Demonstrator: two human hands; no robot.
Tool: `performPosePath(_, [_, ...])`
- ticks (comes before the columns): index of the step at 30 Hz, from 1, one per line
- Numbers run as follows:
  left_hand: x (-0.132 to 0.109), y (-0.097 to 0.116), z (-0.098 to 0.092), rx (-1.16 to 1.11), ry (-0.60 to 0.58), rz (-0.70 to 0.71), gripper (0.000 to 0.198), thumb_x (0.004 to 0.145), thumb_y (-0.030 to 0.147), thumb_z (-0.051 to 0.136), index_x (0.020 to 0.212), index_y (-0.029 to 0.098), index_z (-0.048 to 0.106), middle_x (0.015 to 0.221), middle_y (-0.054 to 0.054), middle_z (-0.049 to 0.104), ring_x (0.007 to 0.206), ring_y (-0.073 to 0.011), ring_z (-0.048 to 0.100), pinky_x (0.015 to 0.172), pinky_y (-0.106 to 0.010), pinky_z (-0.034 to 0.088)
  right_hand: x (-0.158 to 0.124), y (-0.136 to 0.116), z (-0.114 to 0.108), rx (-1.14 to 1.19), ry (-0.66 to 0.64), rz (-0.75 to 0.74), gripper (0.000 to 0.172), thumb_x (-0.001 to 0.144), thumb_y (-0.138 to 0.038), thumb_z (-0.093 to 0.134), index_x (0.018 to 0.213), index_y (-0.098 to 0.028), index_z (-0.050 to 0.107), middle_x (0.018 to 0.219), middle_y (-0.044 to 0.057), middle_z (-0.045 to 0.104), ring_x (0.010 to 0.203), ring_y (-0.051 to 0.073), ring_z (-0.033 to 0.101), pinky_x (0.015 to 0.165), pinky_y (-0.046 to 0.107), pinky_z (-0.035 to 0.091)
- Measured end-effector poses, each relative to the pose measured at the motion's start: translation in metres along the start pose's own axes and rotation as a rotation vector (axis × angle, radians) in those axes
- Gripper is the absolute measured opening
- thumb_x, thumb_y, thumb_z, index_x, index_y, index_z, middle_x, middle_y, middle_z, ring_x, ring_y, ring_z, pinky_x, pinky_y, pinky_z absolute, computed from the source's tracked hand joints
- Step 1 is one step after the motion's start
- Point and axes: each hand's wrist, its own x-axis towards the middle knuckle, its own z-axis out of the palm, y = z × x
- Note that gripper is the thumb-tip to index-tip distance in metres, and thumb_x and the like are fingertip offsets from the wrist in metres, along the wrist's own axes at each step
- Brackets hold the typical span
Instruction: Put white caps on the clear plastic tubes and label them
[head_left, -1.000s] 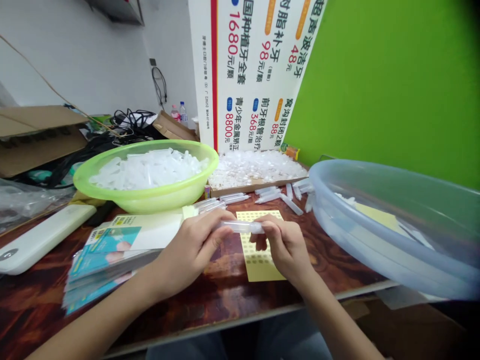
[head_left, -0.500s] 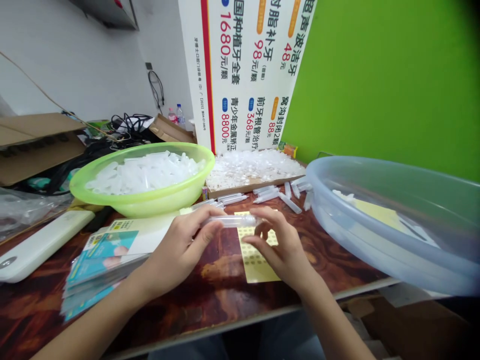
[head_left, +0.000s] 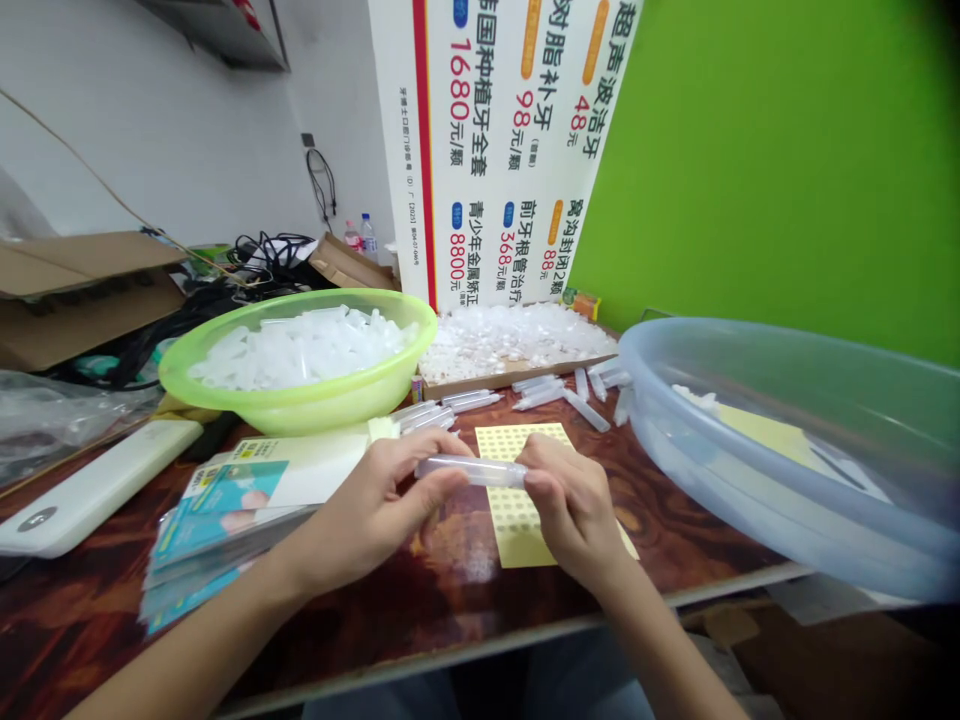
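Note:
A clear plastic tube (head_left: 472, 470) lies level between my two hands, just above the dark wooden table (head_left: 420, 600). My left hand (head_left: 375, 510) pinches its left end with thumb and fingers. My right hand (head_left: 574, 510) is closed on its right end, fingertips pressed together there. Under the hands lies a yellow sheet of small round stickers (head_left: 525, 500). Several more tubes (head_left: 442, 405) lie loose on the table behind it.
A green bowl (head_left: 300, 395) heaped with tubes stands at the left back. A flat cardboard tray of small white caps (head_left: 510, 345) sits behind. A large clear basin (head_left: 787, 490) fills the right side. Leaflets (head_left: 225, 520) and a white slab (head_left: 82, 490) lie at left.
My right hand had opened half a second ago with fingers spread by the tube; now it is closed on the tube's right end again. The tube sits slightly lower.

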Motion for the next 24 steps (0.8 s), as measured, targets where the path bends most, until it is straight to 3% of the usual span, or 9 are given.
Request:
performPosePath(3, [0.000,-0.004,0.001,0.253,0.058,0.277,0.021,0.092,0.028,0.047,0.106,0.018,0.060,0.092,-0.008,0.067,0.081,-0.0192,0.061,0.073,-0.029,0.048,0.002,0.000,0.002,0.244,-0.095,0.317,0.048,0.099,-0.042,0.026,0.057,-0.020,0.031,0.052,-0.004,0.027,0.044,0.009,0.029,0.042,0.025,0.024])
performPosePath(5, [0.000,-0.005,0.002,0.267,0.100,0.356,0.021,0.092,0.025,0.048,0.108,0.019,0.060,0.095,-0.009,0.067,0.087,-0.0201,0.061,0.079,-0.031,0.047,0.003,-0.002,0.002,0.285,-0.087,0.346,0.048,0.099,-0.045,0.024,0.059,-0.020,0.036,0.053,-0.004,0.031,0.045,0.010,0.032,0.043,0.024,0.027])
performPosePath(7, [0.000,-0.005,0.002,0.124,0.127,0.281,0.020,0.091,0.032,0.053,0.107,0.022,0.060,0.090,-0.005,0.065,0.081,-0.0178,0.061,0.072,-0.028,0.048,0.004,-0.005,0.002,0.178,-0.013,0.180,0.043,0.098,-0.044,0.029,0.067,-0.019,0.045,0.059,-0.002,0.039,0.051,0.012,0.040,0.048,0.025,0.031])
performPosePath(10, [0.001,-0.002,0.006,-0.269,0.087,0.042,0.038,0.086,0.051,0.055,0.115,0.026,0.051,0.071,0.002,0.060,0.060,-0.0131,0.059,0.057,-0.023,0.045,-0.001,-0.013,0.006,-0.027,0.096,-0.113,0.013,0.096,-0.030,0.041,0.094,-0.021,0.051,0.073,0.001,0.049,0.063,0.015,0.047,0.056,0.027,0.038])
performPosePath(13, [0.003,0.001,0.011,-0.495,0.057,-0.160,0.033,0.088,0.054,0.049,0.097,0.023,0.052,0.049,0.009,0.044,0.038,-0.0065,0.039,0.040,-0.017,0.030,-0.009,-0.021,0.013,-0.122,0.156,-0.263,0.021,0.094,-0.019,0.043,0.115,-0.020,0.042,0.082,0.006,0.055,0.069,0.017,0.052,0.059,0.029,0.043])
performPosePath(15, [0.002,0.003,0.012,-0.501,0.077,-0.198,0.033,0.089,0.049,0.052,0.074,0.020,0.047,0.047,0.009,0.035,0.038,-0.0047,0.028,0.038,-0.017,0.022,-0.013,-0.026,0.018,-0.183,0.170,-0.303,0.016,0.097,-0.027,0.039,0.111,-0.020,0.042,0.073,0.004,0.053,0.062,0.017,0.049,0.053,0.029,0.040])
performPosePath(17, [-0.002,0.004,0.011,-0.415,0.123,-0.135,0.037,0.086,0.043,0.058,0.064,0.018,0.041,0.051,0.008,0.034,0.044,-0.0056,0.028,0.041,-0.018,0.023,-0.015,-0.034,0.023,-0.248,0.172,-0.306,0.019,0.098,-0.036,0.033,0.097,-0.021,0.045,0.061,0.000,0.046,0.052,0.016,0.042,0.046,0.028,0.031])
performPosePath(20, [-0.014,0.008,0.009,-0.234,0.173,0.008,0.039,0.087,0.038,0.058,0.058,0.019,0.039,0.053,0.006,0.036,0.048,-0.0077,0.032,0.045,-0.021,0.028,-0.020,-0.049,0.029,-0.175,0.151,-0.190,0.028,0.099,-0.037,0.028,0.080,-0.022,0.042,0.057,-0.001,0.041,0.048,0.014,0.040,0.045,0.028,0.027])
performPosePath(24, [-0.030,0.011,0.014,-0.087,0.136,0.146,0.039,0.088,0.040,0.053,0.056,0.022,0.042,0.048,0.004,0.037,0.045,-0.0111,0.035,0.046,-0.027,0.031,-0.037,-0.069,0.038,0.228,0.135,0.162,0.037,0.099,-0.038,0.024,0.067,-0.022,0.035,0.053,-0.004,0.037,0.044,0.010,0.040,0.043,0.024,0.029])
